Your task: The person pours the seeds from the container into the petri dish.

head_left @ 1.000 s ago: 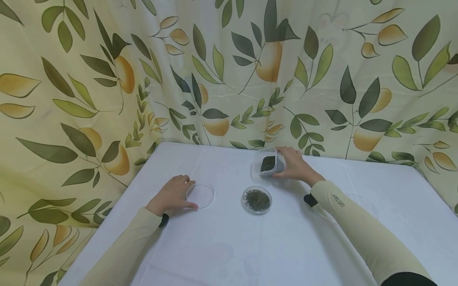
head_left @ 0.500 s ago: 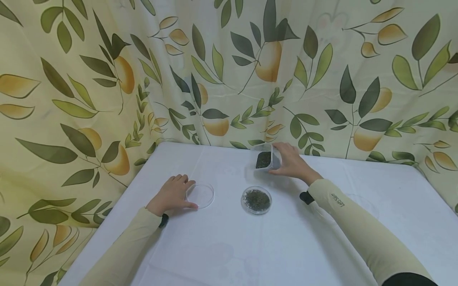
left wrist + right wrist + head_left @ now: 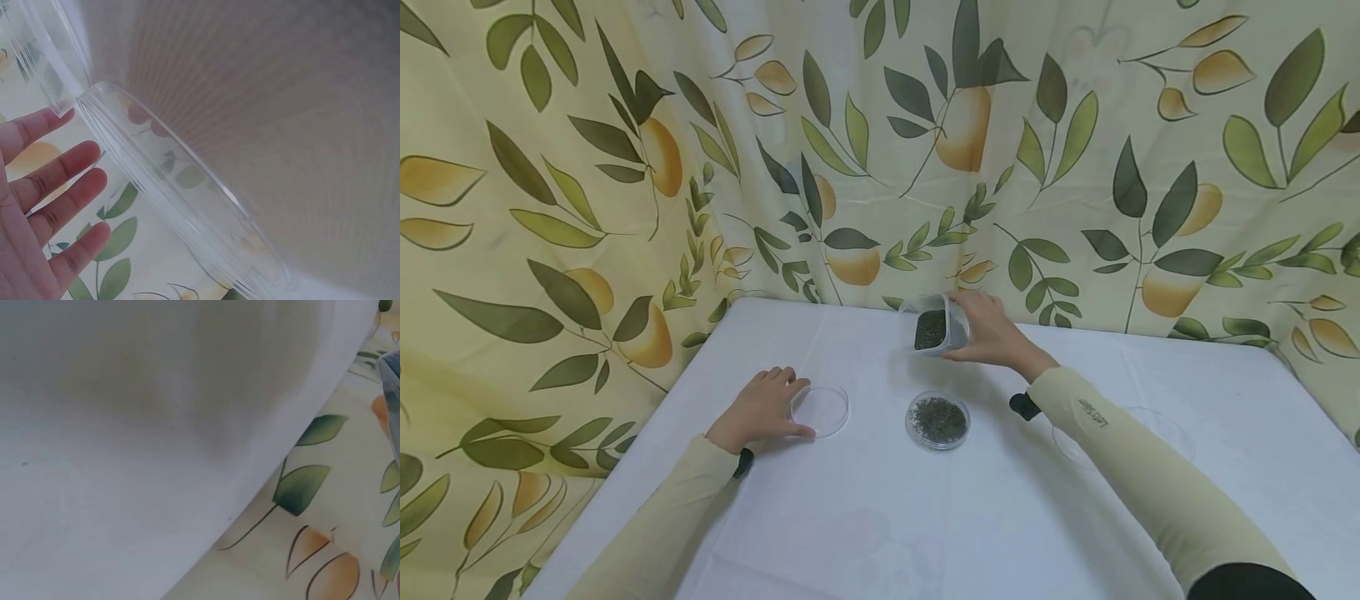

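The right hand (image 3: 992,327) grips a tilted plastic tub (image 3: 957,330) of dark flakes (image 3: 931,330) beyond a flake-strewn petri dish (image 3: 938,446), while the left hand (image 3: 760,408), fingers spread, apparently touches a clear round dish (image 3: 822,412).

So, layout from the hands out: one dish (image 3: 821,412) sits just right of the left hand (image 3: 763,406), touching it. Left of the right hand (image 3: 996,333), in its grip, there's a tub (image 3: 957,329) with flakes (image 3: 931,329) inside. A second dish (image 3: 908,421) lies between the two hands, a bit nearer the person than the right one, with crumbs (image 3: 938,418) in it. Behind the right hand's wrist, partly under the forearm, is a disc (image 3: 1172,429). Dishes and disc are on the table (image 3: 850,500); curtain's (image 3: 865,125) beyond both hands.
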A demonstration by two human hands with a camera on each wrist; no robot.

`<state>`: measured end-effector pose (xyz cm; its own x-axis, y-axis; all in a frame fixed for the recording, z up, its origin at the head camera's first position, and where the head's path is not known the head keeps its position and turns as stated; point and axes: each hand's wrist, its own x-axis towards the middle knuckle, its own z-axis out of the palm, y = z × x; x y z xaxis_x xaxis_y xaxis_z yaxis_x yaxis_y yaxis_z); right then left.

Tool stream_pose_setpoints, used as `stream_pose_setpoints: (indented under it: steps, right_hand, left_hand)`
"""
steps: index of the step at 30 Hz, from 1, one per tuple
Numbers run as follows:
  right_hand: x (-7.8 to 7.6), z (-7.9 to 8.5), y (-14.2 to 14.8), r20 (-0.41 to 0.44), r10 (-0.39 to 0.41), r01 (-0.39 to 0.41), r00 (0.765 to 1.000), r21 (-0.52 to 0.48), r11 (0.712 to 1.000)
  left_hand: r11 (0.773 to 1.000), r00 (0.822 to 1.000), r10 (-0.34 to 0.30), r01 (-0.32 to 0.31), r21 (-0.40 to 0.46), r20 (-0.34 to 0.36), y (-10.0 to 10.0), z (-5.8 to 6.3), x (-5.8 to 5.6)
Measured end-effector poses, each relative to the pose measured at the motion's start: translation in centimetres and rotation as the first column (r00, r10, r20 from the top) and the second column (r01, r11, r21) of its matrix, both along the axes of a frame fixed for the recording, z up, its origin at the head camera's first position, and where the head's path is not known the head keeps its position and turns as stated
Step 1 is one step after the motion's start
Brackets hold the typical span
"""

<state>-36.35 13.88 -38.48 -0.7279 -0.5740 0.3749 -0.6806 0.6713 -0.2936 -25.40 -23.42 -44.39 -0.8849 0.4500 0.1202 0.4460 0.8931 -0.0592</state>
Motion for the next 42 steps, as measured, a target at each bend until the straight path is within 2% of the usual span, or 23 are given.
stream_pose_setpoints:
  steps: [14,29,36,42]
  right_hand:
    - [0.5,1.8,-4.0,-0.01,0.07,-0.07,0.998,0.013,0.997]
    - [0.6,1.8,-8.3,-0.003,0.125,-0.125,0.992,0.073,0.99]
    - [0.7,1.6,-9.7,-0.048,0.178,-0.173,0.983,0.091,0.981]
    - [0.8,1.3,-10.8,-0.084,0.211,-0.201,0.974,0.108,0.974]
  left_hand:
    - [1.0,1.0,0.005,-0.005,0.005,0.006,-0.1,-0.1,0.0]
    - [0.999,0.999,0.032,-0.033,0.013,0.043,0.1,0.1,0.1]
    - [0.999,0.996,0.043,-0.044,0.014,0.078,0.1,0.1,-0.1]
    - [1.0,0.999,0.02,-0.021,0.013,0.051,-0.1,0.0,-0.2]
